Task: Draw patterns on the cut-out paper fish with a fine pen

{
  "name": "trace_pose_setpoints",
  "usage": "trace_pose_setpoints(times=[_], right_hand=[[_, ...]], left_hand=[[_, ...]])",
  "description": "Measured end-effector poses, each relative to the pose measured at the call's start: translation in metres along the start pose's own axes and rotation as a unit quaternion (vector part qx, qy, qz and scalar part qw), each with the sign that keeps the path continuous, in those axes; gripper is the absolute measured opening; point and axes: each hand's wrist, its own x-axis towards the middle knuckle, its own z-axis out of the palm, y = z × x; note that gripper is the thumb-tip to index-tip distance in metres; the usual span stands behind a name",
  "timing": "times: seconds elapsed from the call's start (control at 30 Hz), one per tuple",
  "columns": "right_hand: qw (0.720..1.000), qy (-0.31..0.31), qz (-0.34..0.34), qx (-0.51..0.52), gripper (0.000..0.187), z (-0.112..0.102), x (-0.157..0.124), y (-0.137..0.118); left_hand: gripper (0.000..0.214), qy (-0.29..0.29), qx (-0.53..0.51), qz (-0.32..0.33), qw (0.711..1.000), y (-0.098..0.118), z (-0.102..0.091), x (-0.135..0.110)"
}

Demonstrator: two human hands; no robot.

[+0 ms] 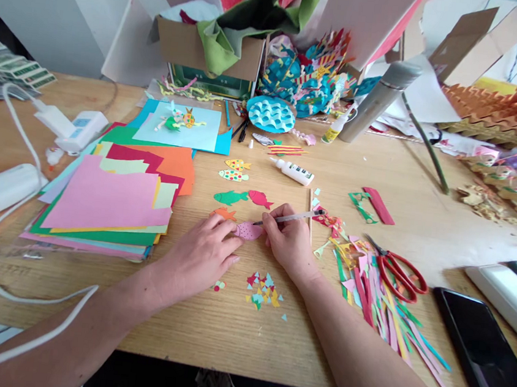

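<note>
Roughly at the middle of the pale wooden worktop [207,327], a small pink paper fish with dark dots [248,230] lies flat between the two hands. The left hand [203,252] rests palm down on the wood, not closed around anything, with its fingertips pressing on the fish's left end. The right hand [288,240] is closed in a writing grip around a thin white pen [295,217]. The pen's dark tip touches the fish's upper right edge, and its shaft slants up and to the right. Just beyond the hands, towards the far edge, lie an orange paper fish [225,213], a green paper fish [230,198] and a red paper fish [260,198]. A white glue bottle [294,171] lies on its side farther back. Nearer the front edge, just beside the right wrist, sits a scatter of tiny coloured paper triangles [264,289]. On the left of the worktop is a stack of coloured paper sheets with a pink one on top [105,199]. To the right, red-handled scissors [400,273] rest on a heap of coloured paper strips [380,311], and a flat black screen [482,352] lies at the front right corner.
</note>
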Motion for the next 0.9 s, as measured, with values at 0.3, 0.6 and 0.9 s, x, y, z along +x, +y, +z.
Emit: trace_pose_setpoints(times=[0.3, 0.6, 0.9], right_hand=[[1.000, -0.001, 0.003, 0.003, 0.023, 0.0003, 0.0001, 0.0000], [1.000, -0.001, -0.001, 0.005, 0.023, 0.0001, -0.0001, 0.0003], [1.000, 0.009, -0.004, 0.010, 0.022, 0.0004, -0.0003, 0.0002]], left_hand=[[0.021, -0.003, -0.004, -0.001, 1.000, -0.0003, 0.0006, 0.0003], [0.020, 0.000, 0.005, 0.002, 1.000, -0.0003, 0.0004, 0.0009], [0.020, -0.001, -0.001, 0.001, 1.000, -0.0002, 0.0006, 0.0006]])
